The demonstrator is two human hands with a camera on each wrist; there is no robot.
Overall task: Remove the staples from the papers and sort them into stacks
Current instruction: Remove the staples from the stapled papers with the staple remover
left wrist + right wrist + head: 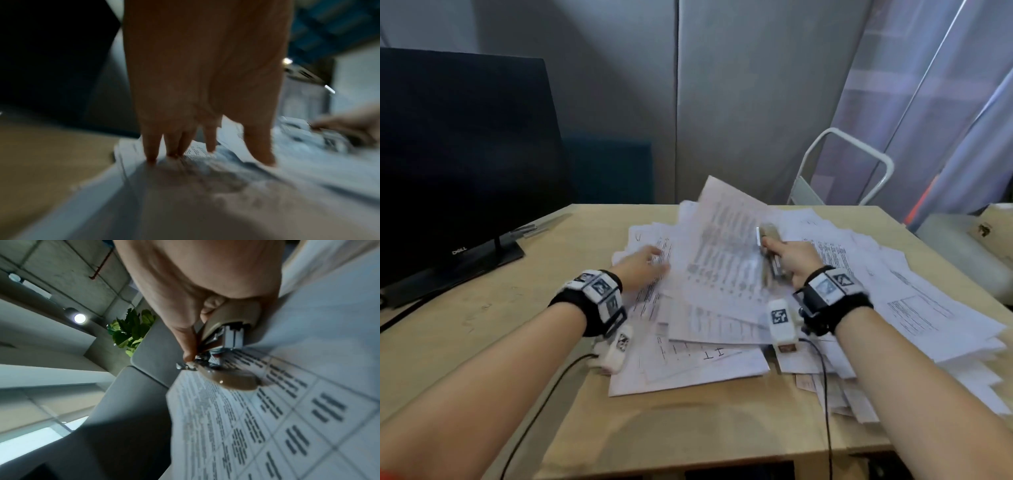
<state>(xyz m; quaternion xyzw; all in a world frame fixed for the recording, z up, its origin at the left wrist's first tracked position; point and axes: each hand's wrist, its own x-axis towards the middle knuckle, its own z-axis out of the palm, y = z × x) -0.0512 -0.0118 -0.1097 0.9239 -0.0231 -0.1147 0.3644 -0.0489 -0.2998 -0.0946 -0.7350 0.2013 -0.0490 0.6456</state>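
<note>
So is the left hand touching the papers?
Touching. The left wrist view shows the left hand's fingertips pressing on the papers.

The camera on my head looks forward and down from well above the wooden table, taking in both my forearms, the spread of papers and the dark monitor off to my left. The one on my left wrist sits close behind my left hand and looks along its fingers at the same papers, with my right hand at its right edge. The one on my right wrist is nearer still, tilted up from just behind my right hand and the beige stapler it holds, sharing the printed sheet with the head view.
</note>
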